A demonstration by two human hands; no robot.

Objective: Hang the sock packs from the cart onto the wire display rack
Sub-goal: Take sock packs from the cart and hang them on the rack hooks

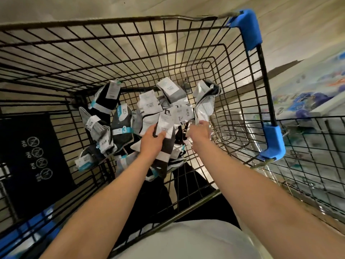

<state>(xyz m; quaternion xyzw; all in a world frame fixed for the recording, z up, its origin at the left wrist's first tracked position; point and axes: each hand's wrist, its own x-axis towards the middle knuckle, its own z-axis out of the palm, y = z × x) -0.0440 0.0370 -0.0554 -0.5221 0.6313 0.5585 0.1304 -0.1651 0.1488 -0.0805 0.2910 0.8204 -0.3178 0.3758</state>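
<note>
I look down into a black wire cart (pixel 130 58) with several sock packs piled on its floor. My left hand (pixel 152 142) grips a dark sock pack with a white card label (pixel 165 126) near the middle of the pile. My right hand (pixel 200 130) reaches in beside it, fingers on a white plastic-wrapped sock pack (pixel 204 103) that leans toward the cart's right wall. A black pack with a teal band (pixel 107 98) and a dark grey pack marked 3 (pixel 122 126) lie to the left. The wire display rack is not in view.
Blue plastic corner guards (pixel 250 28) cap the cart's right rim. A dark mat with white symbols (pixel 35 157) lies on the floor left of the cart. A colourful patterned surface (pixel 308 94) and a second wire grid (pixel 308 146) stand to the right.
</note>
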